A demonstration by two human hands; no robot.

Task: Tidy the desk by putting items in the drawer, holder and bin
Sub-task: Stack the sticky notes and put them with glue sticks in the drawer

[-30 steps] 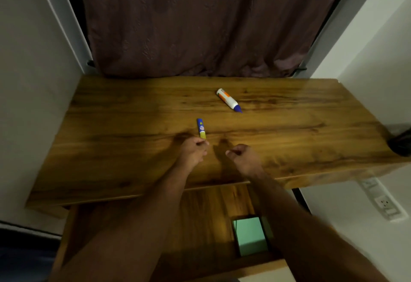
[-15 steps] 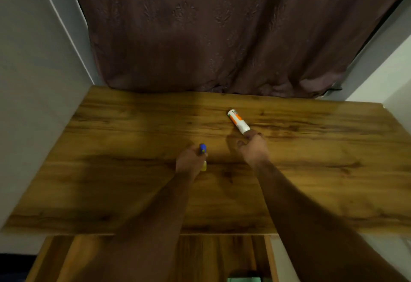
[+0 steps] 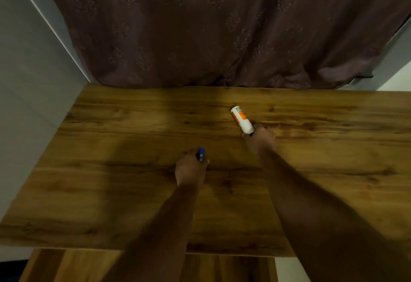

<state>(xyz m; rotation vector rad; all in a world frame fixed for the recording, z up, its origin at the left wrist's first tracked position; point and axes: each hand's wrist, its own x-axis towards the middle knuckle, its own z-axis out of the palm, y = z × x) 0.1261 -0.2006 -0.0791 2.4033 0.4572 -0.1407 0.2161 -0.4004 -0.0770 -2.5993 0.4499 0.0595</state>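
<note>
Wooden desk (image 3: 111, 192) bears both grasps: left hand (image 3: 191, 168) grips a blue marker (image 3: 200, 154), right hand (image 3: 259, 137) pinches the orange-and-white marker (image 3: 241, 119), probably to stow them.

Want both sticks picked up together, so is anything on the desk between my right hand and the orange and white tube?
Nothing visible does. The right hand already touches the near end of the orange and white tube, with only bare wooden desk around it. The left hand holds the small blue stick.
</note>
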